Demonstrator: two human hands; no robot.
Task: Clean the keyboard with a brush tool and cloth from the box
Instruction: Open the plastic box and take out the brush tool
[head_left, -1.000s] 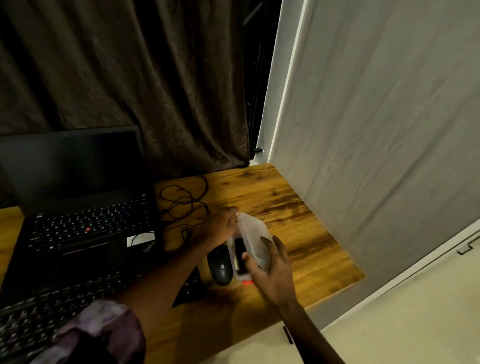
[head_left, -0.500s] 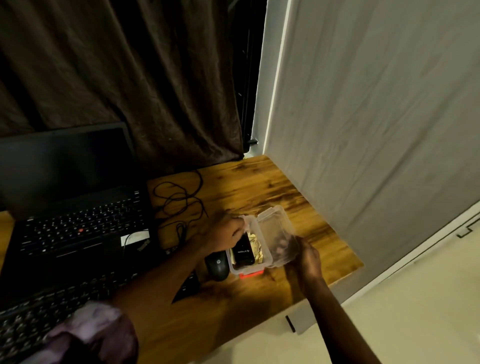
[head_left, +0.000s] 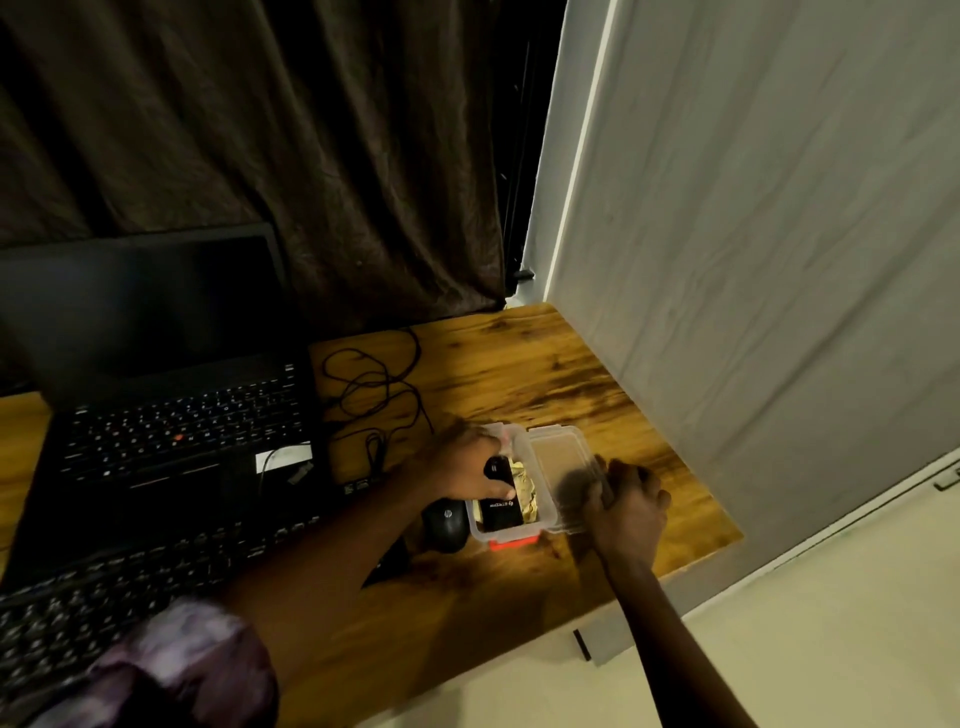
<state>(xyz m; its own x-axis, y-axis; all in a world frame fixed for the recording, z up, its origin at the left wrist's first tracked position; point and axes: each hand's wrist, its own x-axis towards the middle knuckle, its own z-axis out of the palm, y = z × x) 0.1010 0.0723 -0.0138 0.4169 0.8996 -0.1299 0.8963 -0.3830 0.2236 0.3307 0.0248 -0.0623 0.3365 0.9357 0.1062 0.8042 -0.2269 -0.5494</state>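
The brown wooden desk (head_left: 519, 374) is bounded on the right by a hanging pale grey fabric sheet (head_left: 753, 260) and at the far side by a dark brown curtain (head_left: 311, 156). Its near edge is open to the pale floor (head_left: 831, 649). Bare desk surface is noted far of the box and on its near side. To the left, room is narrowed by a black computer mouse (head_left: 444, 519), lying just beside the box, and by a coiled black cable (head_left: 374, 384) farther off.

The clear plastic box with a red latch (head_left: 475, 527) is set near the desk's near right corner, apart from both edges. Its clear hinged lid (head_left: 561, 462) is folded open to the right; whether it rests on the desk cannot be told. Inside the box a black brush tool with white lettering (head_left: 501, 506) is seen, with a crumpled yellow cloth (head_left: 527, 493) touching it on the right.

The left hand (head_left: 462, 467) is extended over the box from the left, the forearm passing above the right end of the black external keyboard (head_left: 104, 597). Its fingers and thumb are curled round the far end of the brush tool. The right hand (head_left: 631, 506) is brought in from the near side; its fingers are curled over the lid's right edge and grip it. An open black laptop (head_left: 182, 415) is placed far of the keyboard.
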